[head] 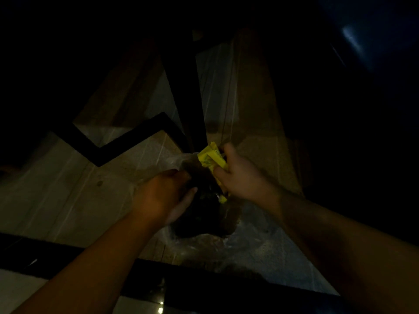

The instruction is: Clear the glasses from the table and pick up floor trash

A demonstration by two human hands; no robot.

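Gripping yellow wrapper w/ right hand, left hand clutching bag rim

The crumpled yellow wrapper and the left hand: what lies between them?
In the head view, a dark clump of trash in a clear plastic bag fills the gap between the left hand and the crumpled yellow wrapper, gripped by the right hand.

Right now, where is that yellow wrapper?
Centre of the head view: the yellow wrapper is gripped by the right hand, above a clear bag beside the left hand.
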